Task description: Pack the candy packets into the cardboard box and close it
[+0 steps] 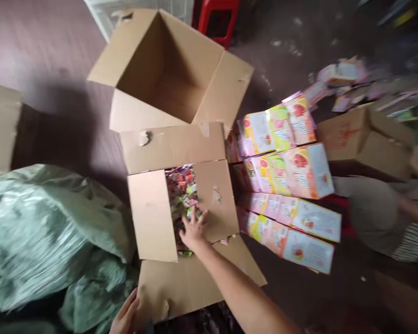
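Observation:
An open cardboard box (149, 208) stands before me, its flaps folded outward and small colourful packets (184, 185) heaped inside. My right hand (195, 229) reaches in over the packets with fingers spread, by the right flap; nothing shows in its grasp. At the lower left, my left hand (125, 315) is partly cut off by the frame. Its fingers lie stretched out against the left edge of the box's near flap (195, 287); its thumb is hidden.
Behind stands another open, empty carton (167, 74). Rows of printed fruit-picture boxes (289, 167) lie to the right. A green plastic sack (48, 232) bulges at left. At far right a person (376, 213) sits near a carton (362, 134). A red stool (219, 18) stands behind.

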A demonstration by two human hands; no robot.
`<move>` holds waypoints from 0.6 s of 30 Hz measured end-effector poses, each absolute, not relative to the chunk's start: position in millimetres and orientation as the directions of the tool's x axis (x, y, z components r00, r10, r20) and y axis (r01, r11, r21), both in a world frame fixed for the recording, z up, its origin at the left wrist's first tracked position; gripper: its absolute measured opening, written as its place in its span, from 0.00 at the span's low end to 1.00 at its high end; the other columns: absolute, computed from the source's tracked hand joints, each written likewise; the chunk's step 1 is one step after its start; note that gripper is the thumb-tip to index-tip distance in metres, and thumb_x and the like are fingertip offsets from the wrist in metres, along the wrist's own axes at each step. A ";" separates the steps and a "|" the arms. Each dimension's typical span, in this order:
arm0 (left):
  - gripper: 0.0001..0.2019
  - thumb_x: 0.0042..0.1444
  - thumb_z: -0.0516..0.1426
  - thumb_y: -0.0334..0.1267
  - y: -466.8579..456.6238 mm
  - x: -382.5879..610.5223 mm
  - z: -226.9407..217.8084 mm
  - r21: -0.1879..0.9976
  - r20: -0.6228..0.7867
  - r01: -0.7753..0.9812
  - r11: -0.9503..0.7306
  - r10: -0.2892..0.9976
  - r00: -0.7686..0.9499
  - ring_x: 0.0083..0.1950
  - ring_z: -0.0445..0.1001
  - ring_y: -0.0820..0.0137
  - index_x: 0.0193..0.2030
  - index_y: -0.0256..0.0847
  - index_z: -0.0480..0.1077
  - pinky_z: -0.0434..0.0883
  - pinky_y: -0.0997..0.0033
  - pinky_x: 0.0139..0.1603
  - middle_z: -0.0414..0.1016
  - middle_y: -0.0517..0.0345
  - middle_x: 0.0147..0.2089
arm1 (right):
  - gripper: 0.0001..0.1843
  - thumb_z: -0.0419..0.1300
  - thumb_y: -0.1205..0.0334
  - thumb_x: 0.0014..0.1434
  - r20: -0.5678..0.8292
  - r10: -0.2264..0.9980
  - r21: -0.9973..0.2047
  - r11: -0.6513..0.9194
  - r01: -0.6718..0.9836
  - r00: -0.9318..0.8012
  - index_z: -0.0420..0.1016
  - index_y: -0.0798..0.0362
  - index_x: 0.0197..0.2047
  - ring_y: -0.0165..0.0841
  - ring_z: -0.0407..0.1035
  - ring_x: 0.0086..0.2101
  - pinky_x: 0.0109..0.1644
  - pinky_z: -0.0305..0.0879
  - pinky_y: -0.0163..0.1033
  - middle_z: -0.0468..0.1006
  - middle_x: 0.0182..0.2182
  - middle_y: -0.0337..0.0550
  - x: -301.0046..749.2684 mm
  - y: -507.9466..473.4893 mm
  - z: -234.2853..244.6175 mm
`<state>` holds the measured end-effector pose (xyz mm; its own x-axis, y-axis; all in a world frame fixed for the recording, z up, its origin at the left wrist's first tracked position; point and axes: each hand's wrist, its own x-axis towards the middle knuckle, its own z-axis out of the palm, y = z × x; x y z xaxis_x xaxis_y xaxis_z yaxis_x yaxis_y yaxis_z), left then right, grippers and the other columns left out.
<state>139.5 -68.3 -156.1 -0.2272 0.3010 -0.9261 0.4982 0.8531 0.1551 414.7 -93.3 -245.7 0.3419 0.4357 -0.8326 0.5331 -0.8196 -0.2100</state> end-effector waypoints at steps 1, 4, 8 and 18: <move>0.22 0.53 0.64 0.45 -61.6 133.3 -151.3 0.103 -0.936 0.407 0.907 0.227 -0.269 0.46 0.79 0.61 0.53 0.39 0.75 0.77 0.69 0.40 0.80 0.48 0.50 | 0.36 0.60 0.48 0.63 -0.834 0.440 -0.222 -0.820 0.527 0.332 0.60 0.41 0.72 0.76 0.30 0.70 0.62 0.52 0.78 0.32 0.77 0.53 413.9 -95.9 -245.2; 0.37 0.42 0.69 0.45 -42.4 145.7 -150.4 0.132 -0.969 0.181 0.975 0.166 -0.185 0.48 0.79 0.57 0.62 0.42 0.70 0.78 0.65 0.44 0.78 0.49 0.55 | 0.38 0.56 0.43 0.66 -0.826 0.491 -0.292 -0.793 0.534 0.277 0.51 0.36 0.75 0.70 0.31 0.71 0.67 0.47 0.74 0.34 0.77 0.49 421.7 -107.7 -237.2; 0.54 0.37 0.71 0.50 -33.3 172.6 -149.8 0.345 -0.925 0.294 0.891 0.377 -0.057 0.32 0.75 0.66 0.73 0.42 0.58 0.73 0.71 0.32 0.76 0.59 0.33 | 0.37 0.51 0.42 0.70 -0.816 0.556 -0.391 -0.732 0.559 0.157 0.43 0.36 0.77 0.58 0.38 0.73 0.72 0.39 0.69 0.39 0.76 0.51 452.7 -115.8 -221.0; 0.54 0.27 0.69 0.66 -27.9 186.2 -149.9 0.348 -0.835 0.660 0.666 0.540 -0.103 0.31 0.75 0.62 0.60 0.32 0.71 0.74 0.66 0.32 0.76 0.57 0.26 | 0.37 0.59 0.52 0.67 -0.712 0.699 -0.484 -0.553 0.678 0.062 0.51 0.37 0.75 0.56 0.47 0.71 0.69 0.58 0.63 0.43 0.75 0.52 438.7 -116.5 -211.5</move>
<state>186.2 -27.9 -149.9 -0.1034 0.5397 -0.8355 0.6601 0.6656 0.3482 438.7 -116.5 -211.5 0.0621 0.6992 -0.7123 0.6781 -0.5532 -0.4839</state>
